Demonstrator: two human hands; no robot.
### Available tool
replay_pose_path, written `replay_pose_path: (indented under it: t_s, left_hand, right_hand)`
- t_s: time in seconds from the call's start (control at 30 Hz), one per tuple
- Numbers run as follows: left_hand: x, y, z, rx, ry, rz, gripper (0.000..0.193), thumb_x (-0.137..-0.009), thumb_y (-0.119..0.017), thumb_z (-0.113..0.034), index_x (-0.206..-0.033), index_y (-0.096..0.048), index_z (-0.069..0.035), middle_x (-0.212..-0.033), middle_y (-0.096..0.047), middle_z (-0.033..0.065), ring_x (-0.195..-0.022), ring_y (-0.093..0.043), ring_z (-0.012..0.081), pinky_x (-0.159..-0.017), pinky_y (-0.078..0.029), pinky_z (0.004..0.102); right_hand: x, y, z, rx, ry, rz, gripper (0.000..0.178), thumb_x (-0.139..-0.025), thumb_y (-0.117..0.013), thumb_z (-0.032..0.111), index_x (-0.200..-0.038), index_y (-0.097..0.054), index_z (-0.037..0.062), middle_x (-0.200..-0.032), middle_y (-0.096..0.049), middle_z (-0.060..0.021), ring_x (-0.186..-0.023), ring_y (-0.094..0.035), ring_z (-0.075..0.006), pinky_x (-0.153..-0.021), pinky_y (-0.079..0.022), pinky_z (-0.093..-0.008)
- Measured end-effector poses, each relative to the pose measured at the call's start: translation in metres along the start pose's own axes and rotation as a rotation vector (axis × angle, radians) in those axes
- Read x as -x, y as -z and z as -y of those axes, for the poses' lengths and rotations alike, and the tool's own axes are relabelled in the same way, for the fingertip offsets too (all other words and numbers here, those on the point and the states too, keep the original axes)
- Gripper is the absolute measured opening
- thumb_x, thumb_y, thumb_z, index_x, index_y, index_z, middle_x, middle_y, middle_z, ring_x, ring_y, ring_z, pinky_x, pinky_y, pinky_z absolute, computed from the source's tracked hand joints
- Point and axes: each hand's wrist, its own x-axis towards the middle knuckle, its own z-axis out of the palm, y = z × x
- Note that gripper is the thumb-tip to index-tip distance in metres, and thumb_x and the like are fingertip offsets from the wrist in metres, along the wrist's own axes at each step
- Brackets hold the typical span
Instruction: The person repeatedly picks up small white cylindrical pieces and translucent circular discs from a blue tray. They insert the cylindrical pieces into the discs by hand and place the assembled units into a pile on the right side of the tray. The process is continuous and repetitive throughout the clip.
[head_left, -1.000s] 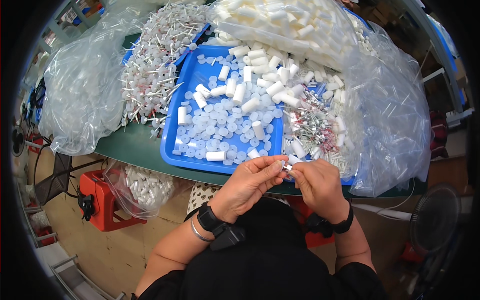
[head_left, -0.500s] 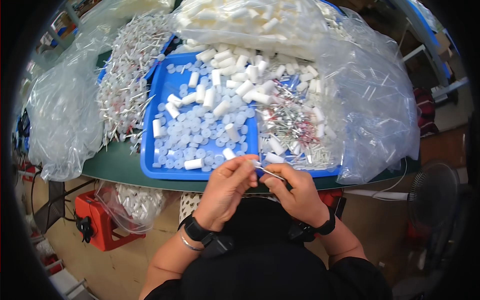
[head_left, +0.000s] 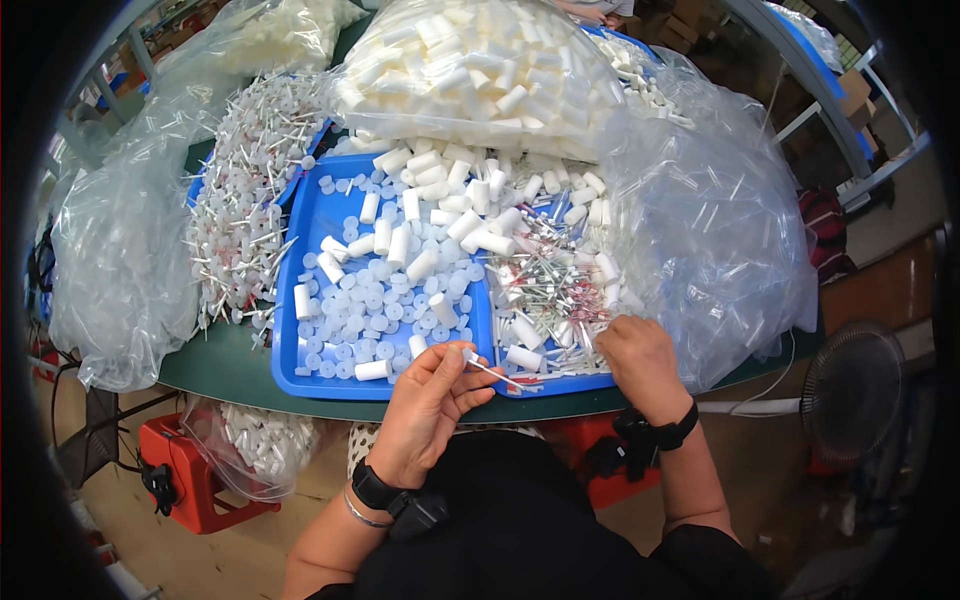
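Left hand pinched a thin white stem with a cap near the blue tray; right hand, fingers curled, reached into the red-tipped stems just ahead, its grasp hidden; assembly step, next likely joining parts

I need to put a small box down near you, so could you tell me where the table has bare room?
The green table is bare along its near edge, left of the blue tray and below the clear bag. A thinner strip runs between the tray and the left hand. Everywhere else is crowded: caps and tubes fill the tray, with the right hand in the sticks.
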Motion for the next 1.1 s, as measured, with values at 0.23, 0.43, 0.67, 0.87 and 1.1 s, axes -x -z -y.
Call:
replay_pose_path:
  t_s: [0.23,0.43,0.67,0.87,1.1]
  left_hand:
    - [0.0,-0.003,-0.002,0.054,-0.017,-0.007,0.025,-0.098,-0.053,-0.021,-0.114,-0.054,-0.002,-0.104,-0.063,0.0119,-0.1,-0.065,0.0231,-0.084,-0.055,0.032]
    - [-0.002,0.0,0.003,0.084,-0.027,-0.002,0.026,-0.097,-0.055,-0.019,-0.116,-0.053,-0.001,-0.105,-0.063,0.0119,-0.099,-0.065,0.0221,-0.086,-0.054,0.0321]
    - [0.001,0.005,-0.001,0.046,-0.094,-0.015,0.026,-0.097,-0.055,-0.02,-0.115,-0.053,-0.003,-0.107,-0.062,0.0107,-0.101,-0.064,0.022,-0.085,-0.054,0.0314]
    - [0.0,0.005,0.0,0.038,-0.106,-0.037,0.024,-0.097,-0.055,-0.02,-0.114,-0.053,-0.004,-0.108,-0.062,0.0107,-0.101,-0.065,0.0218,-0.082,-0.055,0.0309]
    - [0.001,0.003,0.0,0.018,-0.099,-0.048,0.023,-0.096,-0.055,-0.02,-0.113,-0.053,-0.004,-0.108,-0.062,0.0109,-0.101,-0.065,0.0222,-0.083,-0.055,0.0312]
  right_hand:
    - [-0.001,0.008,0.019,-0.623,-0.357,-0.22,0.004,-0.088,-0.062,0.004,-0.088,-0.06,0.0013,-0.069,-0.065,-0.0098,-0.058,-0.066,-0.0211,-0.052,-0.049,-0.0284]
    - [-0.015,0.01,0.073,-0.835,-0.115,-0.091,0.016,-0.085,-0.065,0.002,-0.1,-0.061,0.0,-0.075,-0.066,-0.012,-0.064,-0.067,-0.0223,-0.057,-0.051,-0.0295]
    - [-0.022,0.002,0.085,-0.789,-0.053,-0.118,0.012,-0.081,-0.069,0.004,-0.092,-0.065,-0.0001,-0.078,-0.067,-0.0112,-0.064,-0.066,-0.0242,-0.057,-0.05,-0.031]
    - [-0.025,0.002,0.085,-0.734,-0.048,-0.152,0.011,-0.08,-0.07,0.005,-0.089,-0.065,0.0004,-0.077,-0.066,-0.011,-0.062,-0.064,-0.0248,-0.055,-0.049,-0.0315]
    - [-0.029,0.003,0.085,-0.672,0.04,-0.192,0.011,-0.077,-0.072,0.003,-0.086,-0.064,0.0009,-0.074,-0.065,-0.0099,-0.061,-0.063,-0.0247,-0.054,-0.049,-0.0324]
